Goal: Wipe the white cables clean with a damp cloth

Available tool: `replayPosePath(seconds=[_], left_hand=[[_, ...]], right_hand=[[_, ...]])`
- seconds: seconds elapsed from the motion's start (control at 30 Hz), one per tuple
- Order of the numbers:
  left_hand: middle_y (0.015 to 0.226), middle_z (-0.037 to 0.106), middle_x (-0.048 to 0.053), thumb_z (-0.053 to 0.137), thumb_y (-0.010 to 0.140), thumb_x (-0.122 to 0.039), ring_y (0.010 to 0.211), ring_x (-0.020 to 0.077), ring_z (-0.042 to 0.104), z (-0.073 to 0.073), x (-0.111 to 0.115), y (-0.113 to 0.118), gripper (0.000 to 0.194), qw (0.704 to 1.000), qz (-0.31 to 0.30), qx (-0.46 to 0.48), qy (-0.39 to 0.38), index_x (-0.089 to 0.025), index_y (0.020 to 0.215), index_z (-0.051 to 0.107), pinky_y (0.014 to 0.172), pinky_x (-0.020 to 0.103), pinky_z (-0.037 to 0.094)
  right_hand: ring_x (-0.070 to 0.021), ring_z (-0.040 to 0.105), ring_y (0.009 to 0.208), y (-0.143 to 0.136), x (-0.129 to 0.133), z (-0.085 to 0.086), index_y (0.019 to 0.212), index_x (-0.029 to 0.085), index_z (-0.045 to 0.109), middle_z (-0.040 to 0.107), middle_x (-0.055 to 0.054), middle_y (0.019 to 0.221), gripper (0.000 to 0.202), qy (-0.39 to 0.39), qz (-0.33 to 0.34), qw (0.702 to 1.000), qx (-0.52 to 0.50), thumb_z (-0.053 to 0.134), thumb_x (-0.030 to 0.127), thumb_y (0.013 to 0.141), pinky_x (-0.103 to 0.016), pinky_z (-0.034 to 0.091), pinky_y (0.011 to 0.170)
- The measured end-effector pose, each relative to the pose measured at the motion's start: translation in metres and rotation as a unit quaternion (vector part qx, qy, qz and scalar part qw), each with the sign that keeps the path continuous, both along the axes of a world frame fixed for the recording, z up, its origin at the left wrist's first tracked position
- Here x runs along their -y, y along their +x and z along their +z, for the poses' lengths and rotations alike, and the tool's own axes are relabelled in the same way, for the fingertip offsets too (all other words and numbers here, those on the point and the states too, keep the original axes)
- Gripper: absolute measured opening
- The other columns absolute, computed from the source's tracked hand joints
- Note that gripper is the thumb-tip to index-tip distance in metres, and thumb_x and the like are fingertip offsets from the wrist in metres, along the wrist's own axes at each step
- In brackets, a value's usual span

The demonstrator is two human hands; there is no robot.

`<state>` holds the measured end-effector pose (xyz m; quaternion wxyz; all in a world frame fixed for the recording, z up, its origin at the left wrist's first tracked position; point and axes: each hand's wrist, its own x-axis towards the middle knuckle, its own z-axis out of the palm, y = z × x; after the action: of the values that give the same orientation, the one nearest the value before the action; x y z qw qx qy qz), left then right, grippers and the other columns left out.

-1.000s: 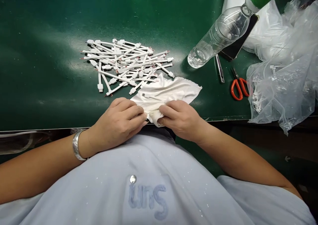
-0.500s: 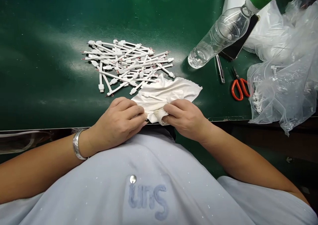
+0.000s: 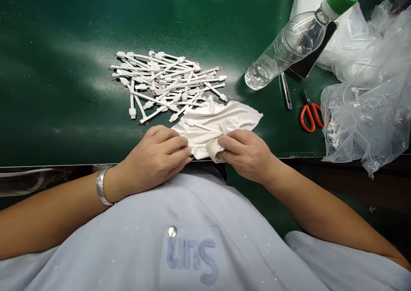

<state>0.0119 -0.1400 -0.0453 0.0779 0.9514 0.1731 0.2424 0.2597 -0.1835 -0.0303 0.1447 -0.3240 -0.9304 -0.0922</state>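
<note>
My left hand (image 3: 160,154) is closed in a pinch at the table's front edge, on the end of a white cable (image 3: 199,145) that runs toward my other hand. My right hand (image 3: 247,154) grips a folded part of the white cloth (image 3: 244,113), wrapped round the cable's other end, which is hidden. Another short white cable (image 3: 205,127) lies on the cloth between the hands. Just beyond sits a heap of short white cables (image 3: 170,79) with white plugs and thin reddish wire ends.
A clear bottle with a green cap (image 3: 285,43) stands right of the heap. Near it are a dark flat object (image 3: 310,60), a metal pen-like tool (image 3: 285,92) and orange-handled cutters (image 3: 310,115). Clear plastic bags (image 3: 369,120) lie at the right on the green table (image 3: 64,111).
My right hand has moved slightly right with the folded cloth, and more of the cable between the hands shows. My left hand has hardly moved.
</note>
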Motion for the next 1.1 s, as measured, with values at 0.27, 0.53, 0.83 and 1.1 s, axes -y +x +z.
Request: replayPosePath(seconds=[0.27,0.53,0.83,1.1], left_hand=[[0.090,0.069,0.004,0.059,0.088,-0.020,0.086,0.0194,0.058,0.000,0.001,0.000,0.009,1.000,0.001,-0.007,0.004,-0.018,0.096,0.062,0.079,0.036,0.044],[0.095,0.070,0.004,0.058,0.088,-0.021,0.088,0.0186,0.060,0.000,0.001,-0.006,0.015,0.996,0.021,0.025,-0.080,-0.021,0.101,0.064,0.082,0.035,0.045],[0.089,0.066,0.005,0.061,0.087,-0.025,0.085,0.0189,0.059,-0.001,0.000,-0.004,0.011,0.982,0.122,0.031,-0.138,-0.019,0.093,0.068,0.081,0.036,0.042],[0.087,0.066,0.002,0.056,0.091,-0.029,0.082,0.0176,0.055,0.004,-0.004,0.003,0.015,0.986,0.107,-0.009,-0.126,-0.022,0.090,0.070,0.080,0.035,0.038]], right_hand=[[-0.0145,0.038,0.067,0.002,0.002,-0.001,0.073,0.018,0.062,0.054,-0.003,0.075,0.026,-0.014,-0.003,1.000,-0.006,0.046,0.008,0.092,-0.031,0.028,0.058],[-0.0143,0.042,0.069,0.009,0.011,-0.002,0.072,0.018,0.063,0.057,-0.004,0.077,0.027,-0.012,-0.025,0.999,-0.023,0.046,0.007,0.091,-0.029,0.033,0.059],[-0.0140,0.048,0.072,0.014,0.028,-0.009,0.086,0.019,0.068,0.061,-0.005,0.083,0.027,-0.009,-0.150,0.980,-0.134,0.046,0.003,0.086,-0.028,0.037,0.062],[-0.0169,0.044,0.079,-0.021,0.009,-0.009,0.085,0.021,0.068,0.059,-0.005,0.083,0.024,-0.026,-0.077,0.994,-0.070,0.048,0.013,0.091,-0.031,0.031,0.067]])
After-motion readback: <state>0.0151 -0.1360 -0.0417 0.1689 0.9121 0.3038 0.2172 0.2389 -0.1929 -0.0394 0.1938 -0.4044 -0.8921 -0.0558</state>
